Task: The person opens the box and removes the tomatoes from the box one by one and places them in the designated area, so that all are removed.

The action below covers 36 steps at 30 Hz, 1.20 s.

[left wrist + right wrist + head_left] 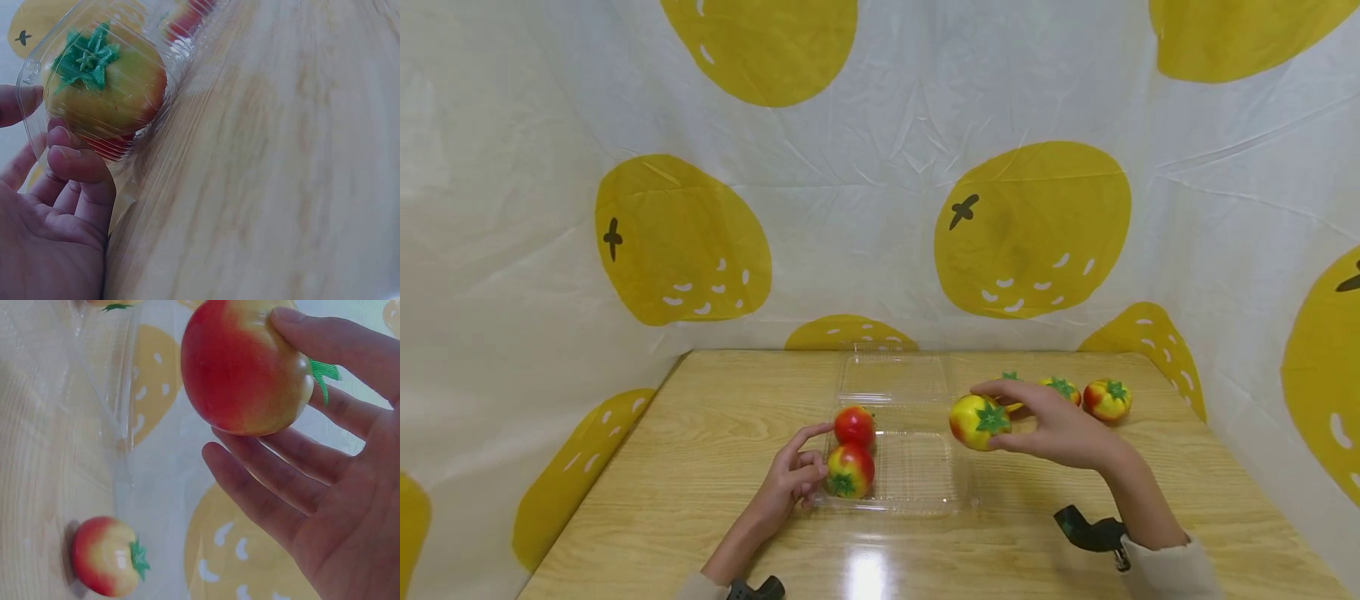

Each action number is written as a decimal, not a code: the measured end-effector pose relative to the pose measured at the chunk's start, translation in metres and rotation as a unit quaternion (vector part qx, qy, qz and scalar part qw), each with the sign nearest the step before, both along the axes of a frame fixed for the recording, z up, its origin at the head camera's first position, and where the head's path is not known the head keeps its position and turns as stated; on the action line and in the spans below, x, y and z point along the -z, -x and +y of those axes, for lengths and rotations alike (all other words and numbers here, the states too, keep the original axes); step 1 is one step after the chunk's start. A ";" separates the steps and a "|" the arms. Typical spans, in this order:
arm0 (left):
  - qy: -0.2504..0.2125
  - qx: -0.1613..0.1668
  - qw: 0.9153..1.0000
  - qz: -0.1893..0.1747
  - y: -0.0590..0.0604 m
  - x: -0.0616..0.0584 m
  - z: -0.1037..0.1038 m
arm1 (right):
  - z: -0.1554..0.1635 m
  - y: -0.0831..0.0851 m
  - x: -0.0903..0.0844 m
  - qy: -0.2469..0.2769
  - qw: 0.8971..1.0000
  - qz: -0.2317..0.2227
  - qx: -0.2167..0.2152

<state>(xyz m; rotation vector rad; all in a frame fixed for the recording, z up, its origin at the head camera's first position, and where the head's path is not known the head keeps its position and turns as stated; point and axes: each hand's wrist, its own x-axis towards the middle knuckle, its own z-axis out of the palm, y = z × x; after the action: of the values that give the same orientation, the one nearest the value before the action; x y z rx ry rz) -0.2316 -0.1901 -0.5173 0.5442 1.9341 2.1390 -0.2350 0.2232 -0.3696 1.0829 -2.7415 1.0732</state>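
My right hand (1060,425) pinches a yellow-and-red tomato (976,423) with a green star-shaped leaf top, between thumb and fingers. It is above the right end of a clear plastic container (917,475). In the right wrist view the held tomato (244,369) shows its red side, and the lower fingers stay apart from it. My left hand (786,479) holds the container's left edge, its index finger extended along the side. Inside that left end, two tomatoes sit one behind the other: a yellow-and-red one (851,472) in front and a redder one (854,427) behind.
The container's clear lid (891,379) lies folded open towards the back. Beyond my right hand are more tomatoes: one (1107,401) fully visible, another (1063,389) partly covered by the hand, and a third mostly hidden. A fruit-print cloth (865,217) surrounds the wooden table (700,467).
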 end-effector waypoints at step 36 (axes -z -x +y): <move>0.010 -0.006 1.000 -0.006 0.001 0.001 0.000 | 0.048 0.003 0.028 -0.006 0.995 0.001 0.097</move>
<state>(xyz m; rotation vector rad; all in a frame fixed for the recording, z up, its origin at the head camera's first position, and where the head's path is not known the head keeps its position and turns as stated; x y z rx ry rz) -0.2329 -0.1898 -0.5183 0.5164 1.9549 2.1242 -0.2378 0.2709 -0.3979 0.7962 -2.7843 1.0275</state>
